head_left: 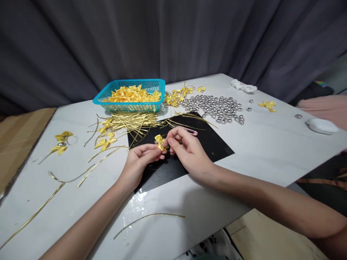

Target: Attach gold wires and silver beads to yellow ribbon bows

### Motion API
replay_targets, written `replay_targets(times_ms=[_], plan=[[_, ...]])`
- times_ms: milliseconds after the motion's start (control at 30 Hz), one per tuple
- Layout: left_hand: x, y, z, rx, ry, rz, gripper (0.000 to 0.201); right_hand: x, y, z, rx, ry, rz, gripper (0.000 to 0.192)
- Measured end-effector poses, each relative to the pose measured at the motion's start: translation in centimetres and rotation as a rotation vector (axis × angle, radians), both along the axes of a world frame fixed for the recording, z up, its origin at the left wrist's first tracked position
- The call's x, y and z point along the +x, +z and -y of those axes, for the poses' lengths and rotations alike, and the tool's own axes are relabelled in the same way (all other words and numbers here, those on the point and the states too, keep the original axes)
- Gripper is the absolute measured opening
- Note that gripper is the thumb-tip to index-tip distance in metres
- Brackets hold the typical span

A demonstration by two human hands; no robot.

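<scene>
Between my two hands, above a black mat [217, 142], is a small yellow ribbon bow [160, 142]. My left hand [145, 157] pinches the bow from the left and below with thumb and fingers. On the other side, my right hand [187, 150] has its thumb and fingertips closed at the bow's right edge; whether a wire sits in that pinch is hidden. Behind the hands lies a heap of gold wire ties [135, 121]. Loose yellow bows [104, 143] rest left of the mat, and a pink tool [192, 131] lies behind my right hand.
A blue basket [127, 105] full of yellow bows stands at the back. Silver bells [217, 106] are spread to its right. At the right edge are a white mouse-shaped object [321, 125] and crumpled tissue [243, 86]. A single gold wire [151, 215] lies in front.
</scene>
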State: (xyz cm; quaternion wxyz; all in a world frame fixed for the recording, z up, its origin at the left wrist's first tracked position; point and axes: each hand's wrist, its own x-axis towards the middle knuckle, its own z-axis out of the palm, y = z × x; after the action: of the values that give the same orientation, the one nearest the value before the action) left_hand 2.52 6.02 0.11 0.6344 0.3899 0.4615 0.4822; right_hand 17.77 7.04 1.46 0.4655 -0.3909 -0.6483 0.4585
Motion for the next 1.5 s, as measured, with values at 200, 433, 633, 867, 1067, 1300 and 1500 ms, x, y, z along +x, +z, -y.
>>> replay_targets(times_ms=[200,433,633,867,1067,1300,1500], plan=[[0.04,-0.04,-0.22,-0.001,0.014,0.033,0.013,0.05,0.34,0.2,0.031,0.039,0.06,0.007],[-0.33,-0.01,-0.27,-0.041,0.012,0.079,0.014,0.4,0.65,0.16,0.372,-0.142,0.301,0.011],[-0.47,0.12,-0.2,-0.042,-0.003,0.116,0.013,0.47,0.57,0.4,0.482,-0.083,0.368,0.012],[-0.57,0.17,-0.12,-0.029,-0.034,0.111,0.013,0.47,0.43,0.4,0.545,-0.03,0.344,0.014],[-0.44,0.26,-0.09,-0.034,-0.037,0.127,0.014,0.43,0.34,0.33,0.521,-0.024,0.342,0.013],[-0.58,0.15,-0.03,-0.027,-0.047,0.126,0.014,0.42,0.47,0.45,0.519,-0.033,0.37,0.014],[-0.56,0.2,-0.03,-0.016,-0.046,0.118,0.012,0.43,0.5,0.68,0.511,-0.024,0.398,0.014]])
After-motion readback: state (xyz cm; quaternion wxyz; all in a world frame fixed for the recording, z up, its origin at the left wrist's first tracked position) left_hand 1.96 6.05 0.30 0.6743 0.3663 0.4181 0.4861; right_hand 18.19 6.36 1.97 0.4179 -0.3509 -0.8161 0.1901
